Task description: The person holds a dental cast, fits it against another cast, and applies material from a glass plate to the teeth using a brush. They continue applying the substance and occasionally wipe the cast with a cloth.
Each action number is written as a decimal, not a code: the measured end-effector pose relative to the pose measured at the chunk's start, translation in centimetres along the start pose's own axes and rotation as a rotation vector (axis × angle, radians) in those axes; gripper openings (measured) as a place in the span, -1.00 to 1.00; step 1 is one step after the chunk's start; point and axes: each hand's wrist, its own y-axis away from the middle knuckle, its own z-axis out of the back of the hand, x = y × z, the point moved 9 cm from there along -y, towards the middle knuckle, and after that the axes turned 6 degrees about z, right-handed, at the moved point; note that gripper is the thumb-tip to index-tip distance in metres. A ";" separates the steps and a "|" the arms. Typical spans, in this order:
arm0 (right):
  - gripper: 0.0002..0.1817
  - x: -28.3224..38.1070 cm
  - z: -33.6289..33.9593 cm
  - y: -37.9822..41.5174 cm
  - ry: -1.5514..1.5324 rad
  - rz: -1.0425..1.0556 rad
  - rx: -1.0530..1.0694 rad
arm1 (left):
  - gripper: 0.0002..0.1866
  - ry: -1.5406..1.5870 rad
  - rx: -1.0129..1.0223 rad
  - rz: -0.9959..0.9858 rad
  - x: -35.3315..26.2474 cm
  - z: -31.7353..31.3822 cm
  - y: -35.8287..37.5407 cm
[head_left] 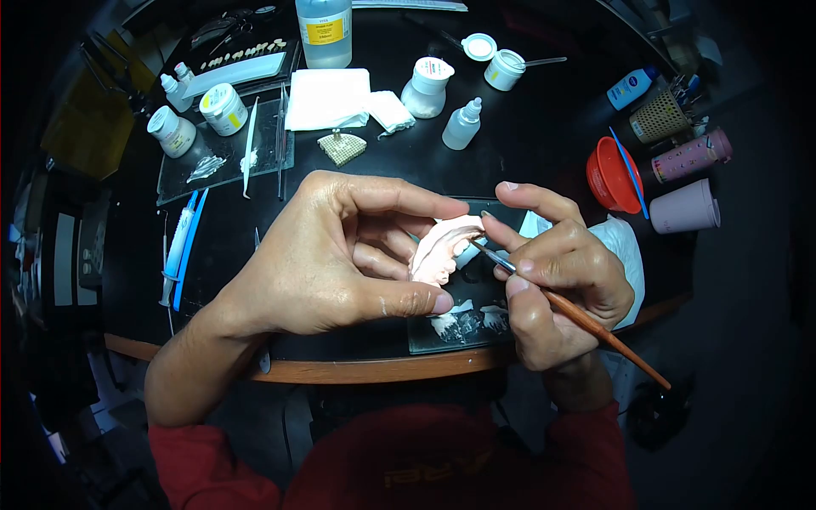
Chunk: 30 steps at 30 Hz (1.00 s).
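Note:
My left hand (327, 263) grips a pale pink dental cast (432, 252) between the thumb below and the fingers above, holding it up over the bench. Pinched in my right hand (569, 268) is a fine paintbrush (586, 321) with a wooden handle and metal ferrule. Its tip is right at the teeth on the cast's inner side. My right index finger is raised, close to the cast's upper edge. Beneath the hands lies a glass slab (433, 340) with smears of white paste on it.
A dropper bottle (461, 125), a lidded jar (426, 88) and an opened jar (505, 71) stand beyond the hands. Folded white tissue (328, 99) lies back left, near a second glass slab (191, 185). At right are a red bowl (609, 177) and a pink cup (682, 207).

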 end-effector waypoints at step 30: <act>-0.71 -3.0 0.0 0.3 0.614 -0.191 0.388 | -0.37 -0.348 -0.310 -0.220 -1.9 2.0 0.5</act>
